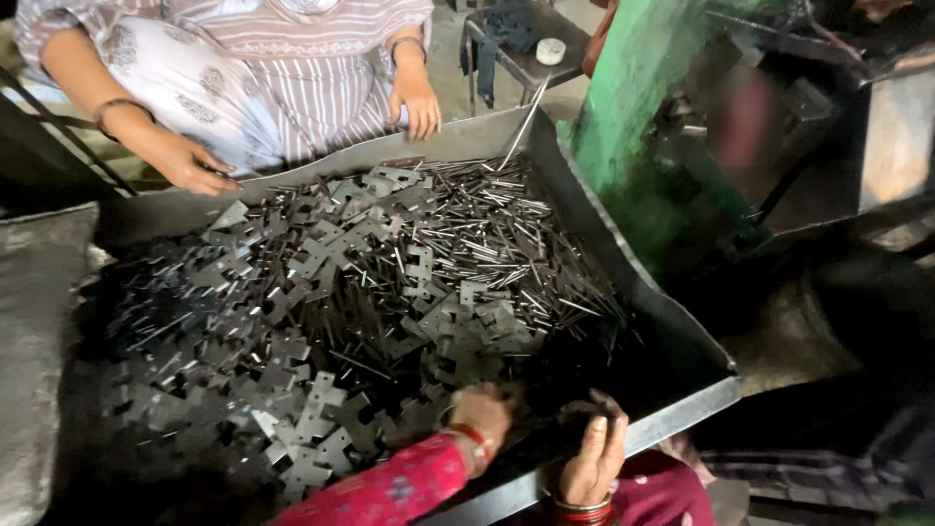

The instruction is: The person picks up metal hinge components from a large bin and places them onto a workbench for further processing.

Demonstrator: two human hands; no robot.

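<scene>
Filling most of the view, the big metal tray (623,255) carries flat hinge plates (312,292) heaped toward its left side and thin pins (487,219) toward the far right corner. At the near edge, the left hand (484,414) digs into plates, grip hidden; the right hand (594,456) curls loosely on a dark piece (582,409).

This is a small metalworking workshop. Just ahead of the hands (545,438) sits a wide sheet-metal tray (682,331) heaped with stamped, punched metal plates (312,419) and thin steel rods (487,214), all dark with grime. Beyond the hands to the right stands a worn green-painted machine frame (633,88). Across the tray another person (253,68) sits at the far rim.
</scene>
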